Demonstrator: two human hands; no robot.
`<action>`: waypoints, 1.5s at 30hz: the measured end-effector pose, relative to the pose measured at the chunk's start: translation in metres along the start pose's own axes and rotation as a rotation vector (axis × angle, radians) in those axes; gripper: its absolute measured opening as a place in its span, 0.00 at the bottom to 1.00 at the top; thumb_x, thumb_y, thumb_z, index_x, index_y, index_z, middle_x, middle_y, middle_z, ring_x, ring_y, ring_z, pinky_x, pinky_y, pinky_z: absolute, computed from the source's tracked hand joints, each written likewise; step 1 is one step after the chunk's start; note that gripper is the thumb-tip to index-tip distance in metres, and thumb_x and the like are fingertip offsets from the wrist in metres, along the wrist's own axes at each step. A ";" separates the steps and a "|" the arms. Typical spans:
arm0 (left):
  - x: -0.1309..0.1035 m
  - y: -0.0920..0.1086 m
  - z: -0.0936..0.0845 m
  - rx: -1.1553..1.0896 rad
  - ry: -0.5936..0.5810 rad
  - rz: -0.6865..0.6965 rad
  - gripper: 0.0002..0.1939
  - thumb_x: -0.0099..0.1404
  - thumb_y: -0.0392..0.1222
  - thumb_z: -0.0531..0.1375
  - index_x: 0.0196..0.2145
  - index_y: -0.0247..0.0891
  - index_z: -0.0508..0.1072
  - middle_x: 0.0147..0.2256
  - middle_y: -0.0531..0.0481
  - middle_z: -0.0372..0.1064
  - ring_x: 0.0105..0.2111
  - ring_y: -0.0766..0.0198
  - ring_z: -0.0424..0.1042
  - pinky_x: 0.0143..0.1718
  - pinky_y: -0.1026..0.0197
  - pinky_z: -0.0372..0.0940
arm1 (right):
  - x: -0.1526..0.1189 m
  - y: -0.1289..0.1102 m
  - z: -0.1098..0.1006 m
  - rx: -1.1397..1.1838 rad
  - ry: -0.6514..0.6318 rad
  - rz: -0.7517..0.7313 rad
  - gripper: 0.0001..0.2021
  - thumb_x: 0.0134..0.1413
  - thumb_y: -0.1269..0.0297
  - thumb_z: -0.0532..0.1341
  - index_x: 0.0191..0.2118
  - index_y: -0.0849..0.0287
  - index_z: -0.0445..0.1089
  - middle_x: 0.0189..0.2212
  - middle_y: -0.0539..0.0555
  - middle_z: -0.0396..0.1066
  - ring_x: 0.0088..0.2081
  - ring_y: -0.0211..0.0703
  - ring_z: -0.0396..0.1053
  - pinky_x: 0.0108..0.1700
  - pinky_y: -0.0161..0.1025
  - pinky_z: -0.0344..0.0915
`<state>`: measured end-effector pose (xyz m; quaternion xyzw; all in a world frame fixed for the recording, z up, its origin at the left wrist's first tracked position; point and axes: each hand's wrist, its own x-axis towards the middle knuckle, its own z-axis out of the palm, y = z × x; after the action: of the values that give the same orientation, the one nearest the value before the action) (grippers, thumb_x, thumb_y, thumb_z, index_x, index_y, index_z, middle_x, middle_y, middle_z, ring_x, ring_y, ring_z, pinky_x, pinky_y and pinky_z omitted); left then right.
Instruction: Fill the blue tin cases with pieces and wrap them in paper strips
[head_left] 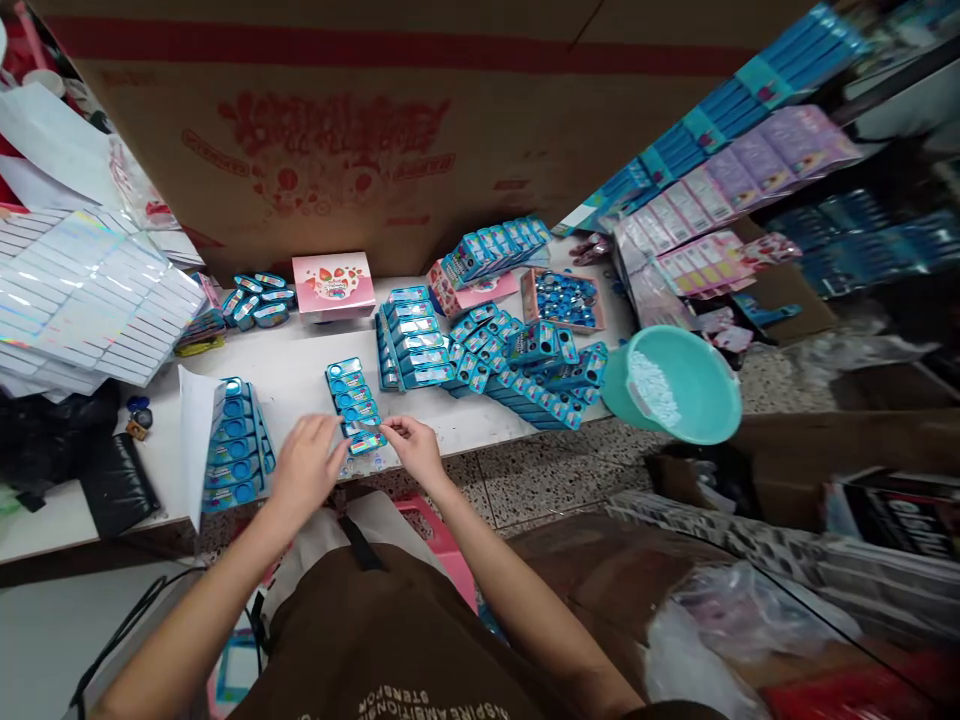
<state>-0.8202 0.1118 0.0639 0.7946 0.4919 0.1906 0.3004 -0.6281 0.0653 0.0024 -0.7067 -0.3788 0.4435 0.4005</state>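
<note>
A short column of small blue boxes [355,395] lies on the white table in front of me. Over its lower left side is my left hand [306,465], slightly blurred, its fingers bent and close to the boxes; what they hold, if anything, cannot be made out. My right hand [411,446] is at the column's lower right edge, thumb and forefinger pinched on a thin strip [369,427] that crosses the boxes. To the left stands another group of blue boxes [238,445] with round openings, beside a white sheet [193,435].
Behind are a pink box [334,285], stacked blue boxes [414,340] and a tray of blue round pieces [564,298]. A teal basin [709,390] with white pellets stands at the right. A large carton [360,150] rises behind the table [300,350]. Printed sheets [82,290] lie left.
</note>
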 end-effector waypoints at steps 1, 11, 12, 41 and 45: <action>-0.007 0.000 0.022 -0.106 -0.013 -0.090 0.15 0.61 0.46 0.57 0.44 0.38 0.70 0.41 0.42 0.69 0.44 0.54 0.68 0.47 0.51 0.62 | 0.003 0.001 0.000 0.012 -0.015 0.012 0.12 0.44 0.55 0.60 0.28 0.61 0.71 0.25 0.52 0.71 0.25 0.39 0.65 0.32 0.36 0.63; 0.017 -0.051 0.124 -1.058 0.172 -0.873 0.22 0.41 0.50 0.69 0.31 0.33 0.73 0.29 0.48 0.72 0.32 0.64 0.70 0.37 0.61 0.63 | 0.030 0.022 0.005 0.085 -0.103 0.080 0.11 0.42 0.56 0.61 0.26 0.60 0.71 0.22 0.50 0.70 0.23 0.37 0.65 0.29 0.34 0.63; 0.019 -0.053 0.125 -1.067 0.180 -0.883 0.20 0.41 0.49 0.69 0.29 0.33 0.74 0.28 0.49 0.72 0.30 0.65 0.70 0.36 0.62 0.63 | 0.033 0.028 0.006 0.076 -0.098 0.085 0.11 0.42 0.56 0.61 0.26 0.60 0.71 0.22 0.50 0.71 0.23 0.37 0.65 0.29 0.34 0.63; 0.029 -0.082 0.157 -0.992 0.329 -0.829 0.11 0.45 0.40 0.65 0.28 0.35 0.71 0.26 0.50 0.70 0.28 0.66 0.69 0.35 0.63 0.64 | 0.069 0.068 0.034 -0.367 0.073 0.155 0.08 0.46 0.60 0.62 0.28 0.57 0.74 0.26 0.51 0.76 0.30 0.43 0.73 0.34 0.35 0.65; 0.030 -0.083 0.159 -0.980 0.363 -0.849 0.11 0.45 0.39 0.65 0.28 0.35 0.69 0.24 0.53 0.68 0.26 0.68 0.68 0.33 0.64 0.63 | 0.070 0.064 0.035 -0.417 0.068 0.169 0.07 0.47 0.60 0.61 0.29 0.57 0.74 0.26 0.51 0.76 0.31 0.43 0.73 0.34 0.34 0.65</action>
<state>-0.7676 0.1202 -0.1099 0.2592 0.6611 0.3876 0.5878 -0.6266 0.1106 -0.0880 -0.8179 -0.3881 0.3635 0.2195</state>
